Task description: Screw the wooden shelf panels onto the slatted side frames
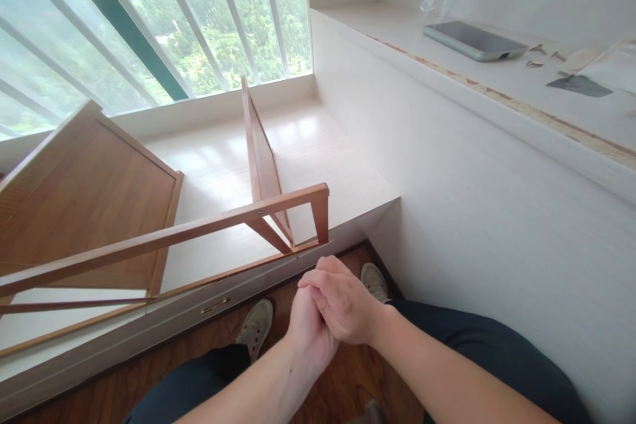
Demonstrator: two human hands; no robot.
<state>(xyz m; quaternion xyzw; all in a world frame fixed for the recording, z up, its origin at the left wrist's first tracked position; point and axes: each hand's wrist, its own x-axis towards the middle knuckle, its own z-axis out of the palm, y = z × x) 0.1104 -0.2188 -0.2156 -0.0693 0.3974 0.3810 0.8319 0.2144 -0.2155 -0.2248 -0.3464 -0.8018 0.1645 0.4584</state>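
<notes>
My left hand (303, 318) and my right hand (345, 301) are clasped together in front of my body, above the dark wood floor. The right fingers wrap over the left hand, which is closed, its fingers mostly covered. Whatever may lie between the palms is hidden. Just beyond them is the end of a brown wooden frame (318, 193), a long bar with short legs, along the front edge of a white window ledge (199, 258). A screw head shows in the bar. Behind it, a narrow wooden panel (261, 152) stands on edge.
A broad wooden panel (109, 199) leans at the left by the barred window (199, 20). On a white shelf (377, 23) at right lie a phone (474, 40), several small metal pieces (536, 56) and plastic wrapping (613, 66). A white side wall (472, 212) bounds the right.
</notes>
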